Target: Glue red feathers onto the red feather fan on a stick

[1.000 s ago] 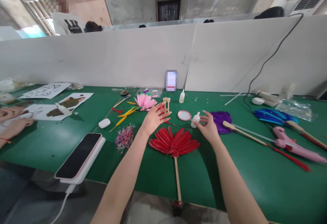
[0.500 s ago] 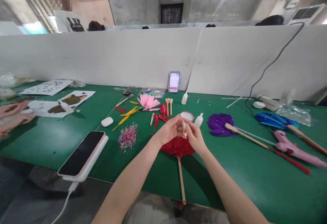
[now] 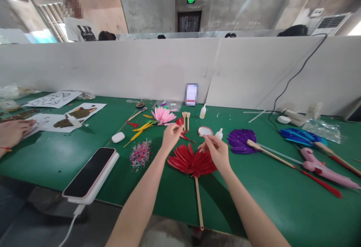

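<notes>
A red feather fan (image 3: 187,160) with a pale wooden handle lies before me, its handle pointing toward the table's near edge. My left hand (image 3: 171,138) is above the fan's upper left, thumb and fingertips pinched together beside red tassels (image 3: 187,138). Over the fan's right side is my right hand (image 3: 218,150), also pinched; its fingertips come close to a white round dish with a red rim (image 3: 205,131). Whatever either pinch holds is too small to make out. Behind the right hand stands a white glue bottle (image 3: 219,133), partly covered.
Left of my arms lie a phone (image 3: 89,171), a white case (image 3: 118,137), confetti-like bits (image 3: 140,155) and pink feathers (image 3: 163,115). Rightward are a purple fan (image 3: 241,141), a blue fan (image 3: 303,136) and a pink glue gun (image 3: 324,170). Another person's hand (image 3: 17,130) rests on paper.
My hands, which were together over the fan, have moved apart, the left one to the left. More of the red feathers shows between them. The view has tilted up slightly.
</notes>
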`<state>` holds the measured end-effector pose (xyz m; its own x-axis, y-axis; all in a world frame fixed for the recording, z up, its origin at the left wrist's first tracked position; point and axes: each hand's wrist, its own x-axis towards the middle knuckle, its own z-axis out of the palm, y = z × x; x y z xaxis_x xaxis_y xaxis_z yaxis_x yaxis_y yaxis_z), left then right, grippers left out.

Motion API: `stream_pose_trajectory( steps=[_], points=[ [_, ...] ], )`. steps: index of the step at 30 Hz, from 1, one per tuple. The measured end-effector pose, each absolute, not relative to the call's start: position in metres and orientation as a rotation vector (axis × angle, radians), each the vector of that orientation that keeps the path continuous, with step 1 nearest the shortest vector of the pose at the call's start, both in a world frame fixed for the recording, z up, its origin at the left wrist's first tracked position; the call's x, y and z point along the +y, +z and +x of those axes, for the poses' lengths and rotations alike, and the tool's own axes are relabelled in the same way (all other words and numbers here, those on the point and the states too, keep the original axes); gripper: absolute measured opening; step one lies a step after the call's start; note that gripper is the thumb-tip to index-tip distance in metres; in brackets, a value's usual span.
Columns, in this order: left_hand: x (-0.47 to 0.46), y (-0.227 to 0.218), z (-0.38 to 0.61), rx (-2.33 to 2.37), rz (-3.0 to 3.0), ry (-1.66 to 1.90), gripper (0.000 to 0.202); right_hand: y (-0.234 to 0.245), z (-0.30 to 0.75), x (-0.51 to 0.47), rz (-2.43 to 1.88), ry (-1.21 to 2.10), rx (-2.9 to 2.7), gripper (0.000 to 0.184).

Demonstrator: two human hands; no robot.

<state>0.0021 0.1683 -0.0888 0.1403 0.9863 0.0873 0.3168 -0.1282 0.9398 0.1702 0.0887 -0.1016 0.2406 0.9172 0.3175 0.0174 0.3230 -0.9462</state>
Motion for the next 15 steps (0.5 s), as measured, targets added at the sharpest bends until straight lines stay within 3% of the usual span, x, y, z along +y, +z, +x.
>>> stream_pose_trajectory(
  steps=[4, 8, 15],
  points=[
    [0.184, -0.096, -0.030, 1.542, 1.723, 0.960, 0.010, -0.100, 0.171, 0.089, -1.042, 0.865, -1.151, 0.028],
    [0.188, -0.103, -0.046, 1.616, 1.821, 0.725, 0.032, -0.098, 0.169, 0.088, -1.048, 0.908, -1.140, 0.030],
    [0.186, -0.103, -0.043, 1.677, 1.972, 0.562, 0.041, -0.098, 0.174, 0.089, -1.063, 0.907, -1.112, 0.030]
  ],
)
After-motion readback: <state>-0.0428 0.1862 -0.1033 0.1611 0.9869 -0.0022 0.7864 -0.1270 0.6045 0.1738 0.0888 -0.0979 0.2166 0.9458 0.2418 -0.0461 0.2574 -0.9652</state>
